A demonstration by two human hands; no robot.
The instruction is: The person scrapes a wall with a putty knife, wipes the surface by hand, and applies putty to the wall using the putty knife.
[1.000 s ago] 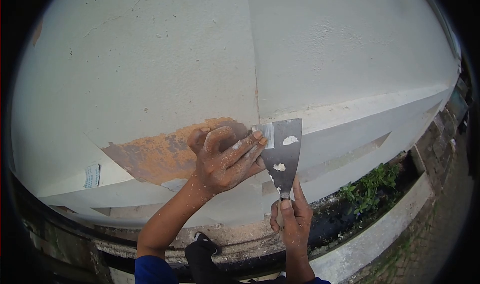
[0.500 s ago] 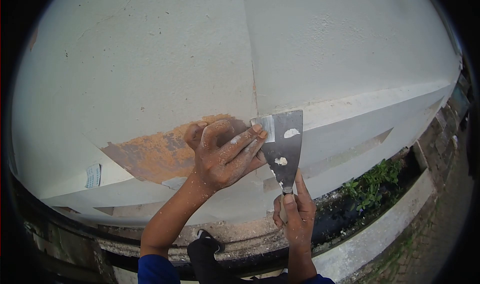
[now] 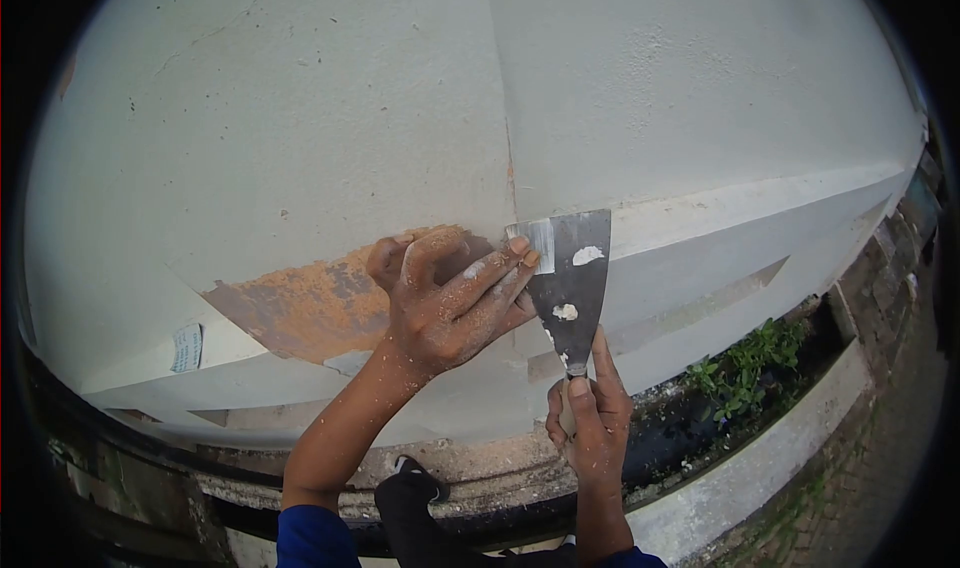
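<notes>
My right hand (image 3: pixel 592 418) is wrapped around the handle of a wide putty knife (image 3: pixel 568 283), its index finger stretched along the blade's base. White smears mark the dark blade, which points up against the wall near the corner. My left hand (image 3: pixel 450 303), dusted with white flecks, has two fingertips on the blade's upper left. Its thumb goes partly out of sight behind the blade, and the other fingers are curled. Beside the left hand, a bare orange-brown patch (image 3: pixel 300 313) shows where the wall's pale coating is gone.
The pale wall (image 3: pixel 330 118) has a vertical corner line and a ledge (image 3: pixel 740 208) running right. A small printed paper (image 3: pixel 187 348) is stuck at lower left. Below lie a dark channel with green plants (image 3: pixel 745 378), a concrete kerb (image 3: pixel 760 458) and my shoe (image 3: pixel 422 478).
The putty knife and my right hand have shifted slightly upward and to the right. My left fingertips have moved along with the blade.
</notes>
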